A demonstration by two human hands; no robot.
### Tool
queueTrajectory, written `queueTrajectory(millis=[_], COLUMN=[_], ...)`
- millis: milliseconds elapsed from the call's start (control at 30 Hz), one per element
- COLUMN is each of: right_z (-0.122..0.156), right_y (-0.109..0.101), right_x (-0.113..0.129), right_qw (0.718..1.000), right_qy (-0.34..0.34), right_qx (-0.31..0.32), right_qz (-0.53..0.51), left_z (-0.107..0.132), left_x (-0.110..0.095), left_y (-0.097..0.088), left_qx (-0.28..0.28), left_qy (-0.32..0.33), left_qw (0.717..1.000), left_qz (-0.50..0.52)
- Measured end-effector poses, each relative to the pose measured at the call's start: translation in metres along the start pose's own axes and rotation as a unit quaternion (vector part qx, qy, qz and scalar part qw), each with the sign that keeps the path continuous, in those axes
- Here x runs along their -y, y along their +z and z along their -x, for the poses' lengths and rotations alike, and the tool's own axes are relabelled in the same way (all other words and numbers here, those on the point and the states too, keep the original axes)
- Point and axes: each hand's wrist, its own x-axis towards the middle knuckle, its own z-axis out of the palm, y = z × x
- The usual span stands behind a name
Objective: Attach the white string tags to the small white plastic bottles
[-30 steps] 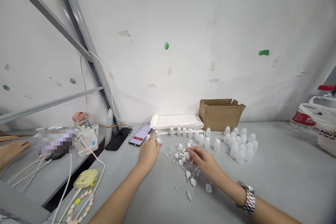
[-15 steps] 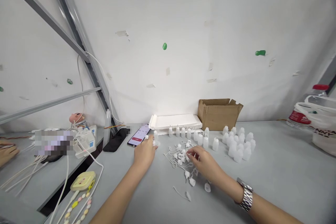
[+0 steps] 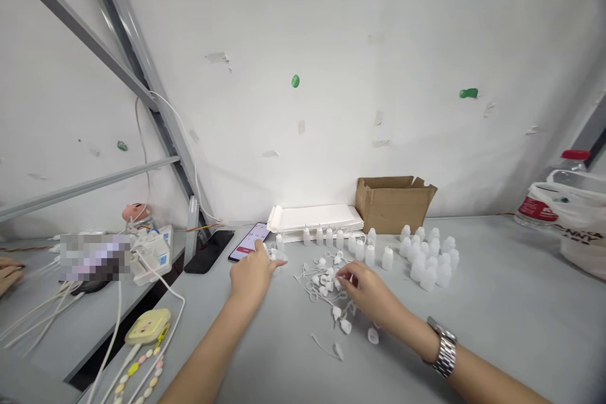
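Note:
My left hand [image 3: 250, 273] is at the left end of the row of bottles, its index finger and thumb spread apart. Between them a small translucent white dropper bottle [image 3: 278, 255] appears tipped over, partly covered by the hand. One upright bottle [image 3: 280, 242] stands just behind it. Over a loose pile of white caps with thin strap rings [image 3: 326, 280], my right hand [image 3: 362, 287] has its fingertips pinched together on a small white cap [image 3: 338, 283], mostly hidden by the fingers. Several capped bottles [image 3: 329, 237] stand in a row beyond the pile.
A group of bottles [image 3: 428, 259] stands at the right. Behind are a cardboard box [image 3: 394, 207] and stacked white foam sheets [image 3: 315, 217]. Phones [image 3: 208, 254] lie at the left, near cables and a yellow case [image 3: 148, 326]. Another person's hand [image 3: 8, 274] shows at the far left.
My left hand has shifted left and toward me, and its thumb and index finger have spread away from the bottle. The right hand stays nearly still over the caps.

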Motion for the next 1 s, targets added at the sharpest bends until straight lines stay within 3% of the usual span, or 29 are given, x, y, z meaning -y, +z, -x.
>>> queueTrajectory(millis=[100,167,233,333,400,633,733,833,900,933,1000], right_z=[-0.001,-0.002,-0.003,-0.006,-0.008,-0.003,0.014,0.037,0.050,0.053,0.052], right_y=[-0.009,-0.014,-0.017,-0.020,-0.025,-0.085,-0.108,-0.109,-0.098,-0.091,-0.075], right_x=[0.000,-0.003,-0.009,-0.017,-0.018,-0.006,-0.023,-0.042,-0.043,-0.039,-0.022], right_qw=[0.999,0.998,0.995,0.989,0.988,0.984,0.969,0.952,0.940,0.929,0.887], right_qy=[-0.014,-0.024,-0.031,-0.028,-0.022,-0.008,0.021,0.030,-0.047,-0.121,-0.283], right_qx=[-0.007,-0.007,0.004,0.022,0.016,-0.142,-0.210,-0.243,-0.233,-0.194,-0.012], right_qz=[0.033,0.062,0.095,0.142,0.153,0.105,0.132,0.183,0.245,0.290,0.365], left_z=[0.006,0.011,0.018,0.029,0.034,0.034,0.032,0.030,0.028,0.027,0.027], left_x=[-0.003,-0.009,-0.018,-0.030,-0.035,-0.037,-0.036,-0.036,-0.035,-0.034,-0.033], left_y=[-0.006,-0.004,0.003,0.019,0.030,0.043,0.043,0.044,0.044,0.044,0.039], left_qx=[-0.092,-0.112,-0.067,0.011,0.029,0.036,0.037,0.040,0.017,-0.006,-0.076], left_qy=[0.006,0.057,0.146,0.293,0.334,0.330,0.320,0.320,0.323,0.323,0.325], left_qw=[0.995,0.988,0.973,0.928,0.916,0.914,0.917,0.917,0.915,0.912,0.900], left_qz=[0.026,0.086,0.166,0.230,0.220,0.234,0.235,0.234,0.243,0.252,0.279])
